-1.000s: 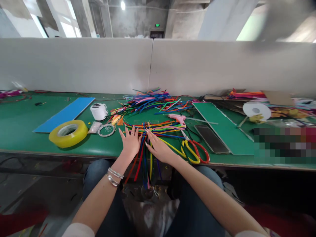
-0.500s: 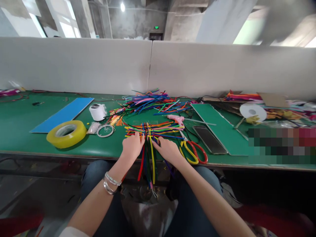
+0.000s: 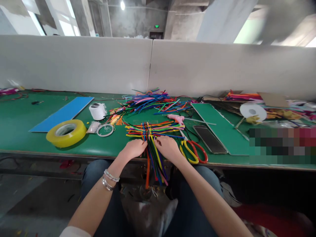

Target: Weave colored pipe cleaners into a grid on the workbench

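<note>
Pipe-cleaner weave apparently touches the left hand and right hand.

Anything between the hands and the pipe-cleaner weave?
Nothing visible: the left hand and right hand are both already on the pipe-cleaner weave, fingertips on its strands.

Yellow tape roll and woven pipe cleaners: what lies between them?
The head view shows a plastic packet and a wire ring between the tape roll and woven pipe cleaners.
</note>
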`<state>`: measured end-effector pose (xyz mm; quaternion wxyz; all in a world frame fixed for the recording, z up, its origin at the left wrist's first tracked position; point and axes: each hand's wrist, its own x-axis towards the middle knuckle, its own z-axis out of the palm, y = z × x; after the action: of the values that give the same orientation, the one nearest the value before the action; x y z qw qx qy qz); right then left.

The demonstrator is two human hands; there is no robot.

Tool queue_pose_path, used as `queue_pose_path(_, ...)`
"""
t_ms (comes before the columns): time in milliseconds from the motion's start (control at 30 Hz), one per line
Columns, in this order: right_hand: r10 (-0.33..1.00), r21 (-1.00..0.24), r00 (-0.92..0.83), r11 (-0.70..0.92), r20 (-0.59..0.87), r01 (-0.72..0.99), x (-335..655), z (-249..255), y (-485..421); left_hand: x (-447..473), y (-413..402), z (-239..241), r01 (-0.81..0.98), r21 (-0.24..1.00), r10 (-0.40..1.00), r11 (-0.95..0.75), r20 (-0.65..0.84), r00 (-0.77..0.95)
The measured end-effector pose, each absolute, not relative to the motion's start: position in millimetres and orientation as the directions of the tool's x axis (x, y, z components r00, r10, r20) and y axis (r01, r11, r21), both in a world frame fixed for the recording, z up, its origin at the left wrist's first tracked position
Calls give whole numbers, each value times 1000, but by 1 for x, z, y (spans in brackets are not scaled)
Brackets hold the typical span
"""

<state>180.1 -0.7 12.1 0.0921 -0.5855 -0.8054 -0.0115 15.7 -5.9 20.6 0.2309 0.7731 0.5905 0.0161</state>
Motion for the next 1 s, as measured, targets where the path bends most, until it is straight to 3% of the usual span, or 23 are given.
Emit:
queue_pose_path(167,942,-172,-234,279,241,945,205,20,7,5,1,22,944,310,964,-114,-195,181)
queue_pose_path(333,979,-277,-202,186,-34,943,226,27,12,-9,7,22,965,214,982,151,-148,-121)
queue_pose_path(467,965,-327,-260,235,-33,915,233,28,21,-17,11,23,936,220,958,275,-146,-247)
queue_pose_path(600,889,-391,-456,407,-35,825,243,22,42,-26,15,23,920,272,953,281,-192,-234)
queue_pose_path(733,818,-398,-571,502,-69,768,250,11,63,-35,18,19,931,326,968,162,-234,-87)
queue_pose_path(1000,808,-290,-587,550,-55,783,248,6,65,-38,23,16,954,281,980,110,-191,-57)
